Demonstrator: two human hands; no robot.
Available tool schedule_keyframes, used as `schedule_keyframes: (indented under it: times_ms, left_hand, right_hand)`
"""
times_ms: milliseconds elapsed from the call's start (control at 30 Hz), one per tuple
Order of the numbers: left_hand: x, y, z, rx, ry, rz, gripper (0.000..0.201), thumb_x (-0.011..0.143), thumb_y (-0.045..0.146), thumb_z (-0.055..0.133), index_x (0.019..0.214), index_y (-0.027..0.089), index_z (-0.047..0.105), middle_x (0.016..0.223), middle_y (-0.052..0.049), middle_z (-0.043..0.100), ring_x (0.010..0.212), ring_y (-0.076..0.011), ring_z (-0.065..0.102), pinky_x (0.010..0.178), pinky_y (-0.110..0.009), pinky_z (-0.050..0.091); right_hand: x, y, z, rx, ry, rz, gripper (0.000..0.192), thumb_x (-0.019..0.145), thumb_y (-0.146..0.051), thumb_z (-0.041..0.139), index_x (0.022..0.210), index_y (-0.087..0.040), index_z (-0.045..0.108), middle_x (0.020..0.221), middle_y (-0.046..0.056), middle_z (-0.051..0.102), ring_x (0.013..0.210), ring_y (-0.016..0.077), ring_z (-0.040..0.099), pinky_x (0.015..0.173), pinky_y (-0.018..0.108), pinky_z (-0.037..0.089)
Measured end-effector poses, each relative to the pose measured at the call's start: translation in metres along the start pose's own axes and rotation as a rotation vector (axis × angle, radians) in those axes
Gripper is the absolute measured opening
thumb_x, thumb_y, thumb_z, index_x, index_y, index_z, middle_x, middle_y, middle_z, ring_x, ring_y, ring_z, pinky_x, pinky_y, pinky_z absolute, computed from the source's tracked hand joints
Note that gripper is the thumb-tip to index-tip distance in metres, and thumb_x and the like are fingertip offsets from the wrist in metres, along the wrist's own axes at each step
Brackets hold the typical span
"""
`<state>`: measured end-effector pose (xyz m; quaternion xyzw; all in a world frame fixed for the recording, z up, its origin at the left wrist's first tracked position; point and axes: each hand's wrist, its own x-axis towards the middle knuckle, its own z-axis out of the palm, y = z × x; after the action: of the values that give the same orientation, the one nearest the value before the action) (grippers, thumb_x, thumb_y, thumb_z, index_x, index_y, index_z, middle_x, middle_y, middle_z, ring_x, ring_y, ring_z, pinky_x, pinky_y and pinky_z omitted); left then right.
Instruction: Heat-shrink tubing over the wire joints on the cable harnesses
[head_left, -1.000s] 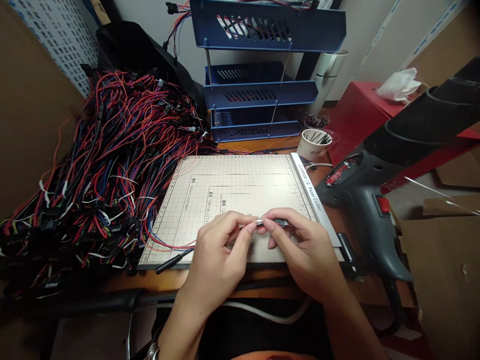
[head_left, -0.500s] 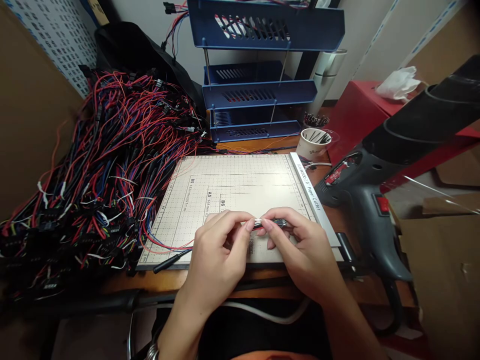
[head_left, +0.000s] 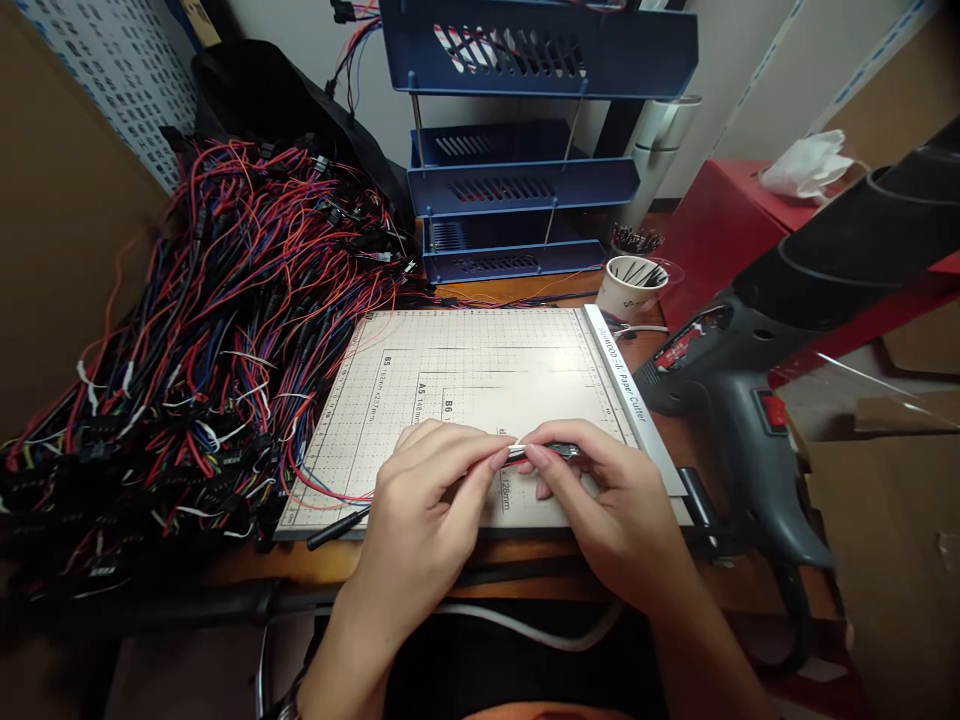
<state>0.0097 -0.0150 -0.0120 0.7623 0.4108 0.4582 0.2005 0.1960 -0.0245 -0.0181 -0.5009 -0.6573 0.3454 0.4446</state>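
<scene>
My left hand (head_left: 424, 500) is closed, with thumb and forefinger pinching the left end of a short white wire (head_left: 517, 451). Fingertips of my right hand (head_left: 611, 505) meet it from the other side and grip a wire harness; its dark end, perhaps a connector (head_left: 566, 451), shows between the fingers. A bit of red wire is visible just below the white one. Left of my left hand, red and blue wires (head_left: 334, 494) and a black cylindrical plug (head_left: 337, 528) lie on the paper cutter (head_left: 480, 345). My palms hide the rest of the harness.
A large heap of wire harnesses (head_left: 247, 280) fills the left side. Blue shelf trays (head_left: 525, 185) stand behind the cutter, beside a paper cup (head_left: 630, 290) of thin black pieces. To the right are a black heat gun (head_left: 765, 400) and a red box (head_left: 720, 210).
My left hand has moved slightly left and its fingers are straighter. More of the white wire shows between my fingertips. The view has shifted a little.
</scene>
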Motion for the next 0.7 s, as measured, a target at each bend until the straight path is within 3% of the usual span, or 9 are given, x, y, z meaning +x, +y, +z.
schedule_keyframes:
  times_ms: [267,500,700]
  left_hand:
    - [-0.0015,0.0001,-0.0016,-0.029,-0.005,-0.028,0.015,0.100,0.010,0.067,0.104,0.019,0.078,0.094,0.000,0.079,0.087,-0.0126,0.070,0.082,-0.027,0.052]
    - [0.0002,0.0029,0.0023,0.064,0.019,-0.008,0.010,0.098,0.010,0.067,0.096,0.018,0.073,0.089,-0.002,0.077,0.084,-0.0162,0.068,0.081,-0.033,0.050]
    - [0.0009,0.0046,-0.0003,0.045,0.037,0.037,0.013,0.097,0.008,0.068,0.101,0.019,0.075,0.092,-0.003,0.078,0.086,-0.0159,0.068,0.082,-0.032,0.051]
  right_hand:
    - [-0.0002,-0.0012,-0.0010,-0.002,-0.009,0.008,0.016,0.104,-0.028,0.060,0.101,-0.021,0.074,0.084,0.001,0.077,0.065,0.0133,0.069,0.051,0.021,0.046]
    - [0.0004,-0.0036,0.0009,-0.006,0.006,0.027,0.015,0.102,-0.028,0.061,0.099,-0.020,0.074,0.083,0.002,0.077,0.064,0.0141,0.069,0.048,0.022,0.044]
    - [-0.0024,-0.0033,0.0033,-0.043,0.091,-0.077,0.012,0.102,-0.021,0.062,0.098,-0.021,0.073,0.080,0.000,0.074,0.061,0.0127,0.068,0.048,0.022,0.045]
